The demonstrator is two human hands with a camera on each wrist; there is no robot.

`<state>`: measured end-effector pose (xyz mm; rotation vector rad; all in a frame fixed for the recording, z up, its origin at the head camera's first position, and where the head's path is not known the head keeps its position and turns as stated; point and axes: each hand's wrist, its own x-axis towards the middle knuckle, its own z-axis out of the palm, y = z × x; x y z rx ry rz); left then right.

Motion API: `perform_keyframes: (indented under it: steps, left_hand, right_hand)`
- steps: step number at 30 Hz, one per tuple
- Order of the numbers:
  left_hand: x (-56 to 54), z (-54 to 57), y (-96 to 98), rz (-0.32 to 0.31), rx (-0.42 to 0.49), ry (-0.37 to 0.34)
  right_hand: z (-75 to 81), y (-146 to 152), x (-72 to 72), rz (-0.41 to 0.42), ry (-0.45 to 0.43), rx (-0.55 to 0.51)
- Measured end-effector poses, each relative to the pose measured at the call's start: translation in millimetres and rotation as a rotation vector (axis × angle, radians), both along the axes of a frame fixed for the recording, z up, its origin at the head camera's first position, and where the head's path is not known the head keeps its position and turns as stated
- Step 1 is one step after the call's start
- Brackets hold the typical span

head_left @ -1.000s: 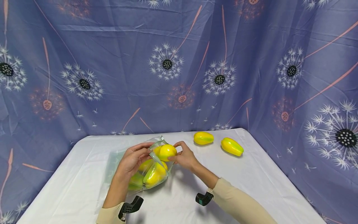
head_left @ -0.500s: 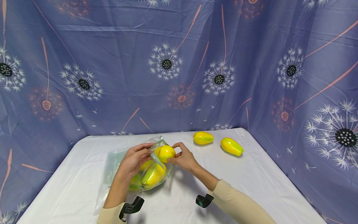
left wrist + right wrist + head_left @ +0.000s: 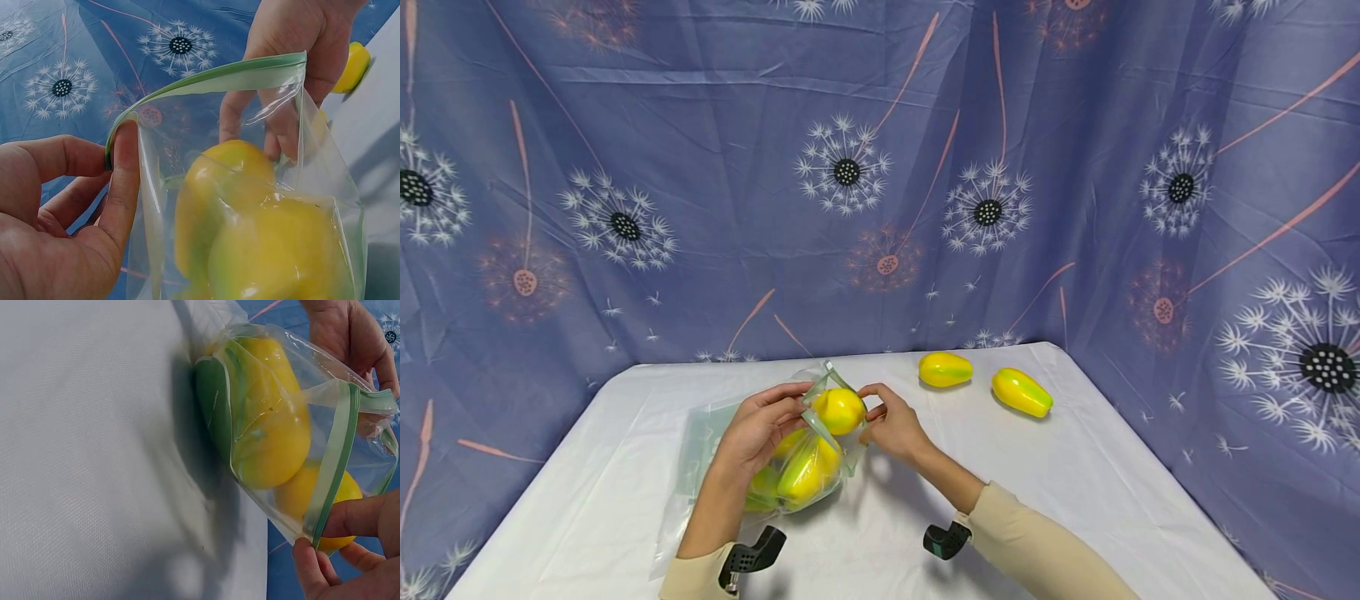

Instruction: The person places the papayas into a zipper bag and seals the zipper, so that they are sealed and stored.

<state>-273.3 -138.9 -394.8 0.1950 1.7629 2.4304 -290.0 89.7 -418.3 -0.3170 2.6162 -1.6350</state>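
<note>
In the head view my left hand [image 3: 765, 425] pinches the rim of a clear zip bag [image 3: 337, 456] with a green zip strip, between thumb and fingers. My right hand [image 3: 891, 425] is at the other side of the mouth, its thumb and a finger at the rim corner, appearing to pinch it. A yellow papaya [image 3: 838, 412] sits in the bag's mouth, close to the right fingertips. Below it in the bag lie more papayas, yellow with green, one of them [image 3: 269, 412] plain in the right wrist view. The film partly blurs the right fingers in the left wrist view.
Two loose papayas, one [image 3: 945, 370] nearer the middle and another [image 3: 1022, 393] to its right, lie at the back of the white-covered table [image 3: 1000, 467]. Flat clear greenish plastic [image 3: 703, 433] lies beside the left forearm. A blue dandelion-print curtain [image 3: 737, 208] stands behind.
The upper papaya has shifted left, further into the bag's mouth. My right hand has let go of it and now is at the bag's rim. The left hand has stayed put.
</note>
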Motion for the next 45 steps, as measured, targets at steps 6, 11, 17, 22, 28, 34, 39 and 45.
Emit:
perform_keyframes:
  steps: [6,11,17,22,28,34,39,45]
  left_hand:
    - [0.9,0.0,-2.5,0.008,-0.010,0.003]
    - [1.1,0.0,-3.5,0.004,-0.002,-0.005]
    - [0.5,-0.8,-4.1,-0.001,-0.008,0.006]
    - [0.1,-1.0,-5.0,0.002,-0.013,0.006]
    - [1.2,-0.6,-5.9,0.006,-0.011,0.001]
    - [1.9,-0.1,-5.9,0.007,-0.012,-0.006]
    - [1.5,0.4,-5.2,0.006,-0.018,-0.005]
    - [0.3,0.1,-4.5,0.003,-0.023,-0.004]
  right_hand:
    - [0.4,0,1.2,0.009,0.040,0.012]
    - [-0.4,-1,2.3,0.029,0.065,0.023]
    - [-0.1,-2,3.3,0.040,0.086,0.069]
    - [-0.6,-1,2.7,0.062,0.083,0.081]
    - [-1.0,-2,2.7,0.061,0.075,0.091]
    - [-2.1,-1,3.4,0.040,0.070,0.102]
    - [-0.2,5,2.8,0.026,0.054,0.099]
    - [9.7,20,0.0,-0.005,0.078,0.120]
